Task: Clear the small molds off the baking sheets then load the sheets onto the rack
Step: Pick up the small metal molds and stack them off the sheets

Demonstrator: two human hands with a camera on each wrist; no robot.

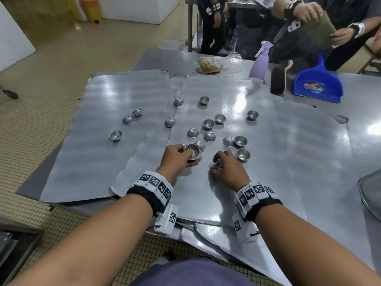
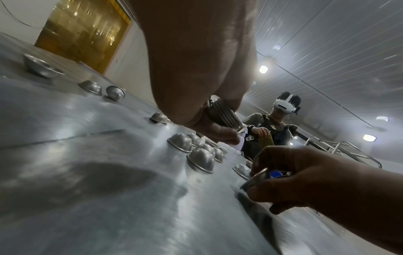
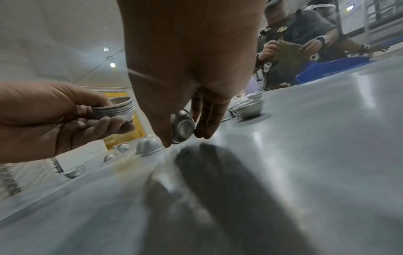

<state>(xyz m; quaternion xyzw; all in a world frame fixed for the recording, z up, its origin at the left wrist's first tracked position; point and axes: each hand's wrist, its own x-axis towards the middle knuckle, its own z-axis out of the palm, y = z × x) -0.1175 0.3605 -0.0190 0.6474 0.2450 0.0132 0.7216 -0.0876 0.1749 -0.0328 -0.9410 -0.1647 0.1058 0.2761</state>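
Hands are busy near the middle of the head view, low over shiny metal baking sheets (image 1: 237, 182) that lie flat and overlap on a steel table (image 1: 367, 100). The left hand (image 1: 175, 156) has its fingers curled round a little stack of molds (image 1: 192, 152), cups sitting one inside the other with the open side up; the right wrist view shows this stack at middle left with the fingers wrapped under it. The right hand (image 1: 227, 167) is just to the right of the left one, close but not touching it, and it pinches one single mold (image 3: 182, 128) between thumb and fingertips, right above the sheet, tipped on its side. Lots of loose molds (image 1: 208, 123) are spread across the sheets above the hands in the frame, some open side up like tiny bowls and some turned over like little domes. One bowl (image 1: 243, 154) sits just to the right of the right hand, and four more molds sit far off at middle left. At the upper right of the frame are a blue dustpan (image 1: 318, 83), a brush (image 1: 278, 79) beside it, and a purple spray bottle (image 1: 260, 60). A clear bag with something brown (image 1: 208, 66) lies at the top middle. Another person's hands (image 1: 307, 12) hold a green-brown pad at the top right corner
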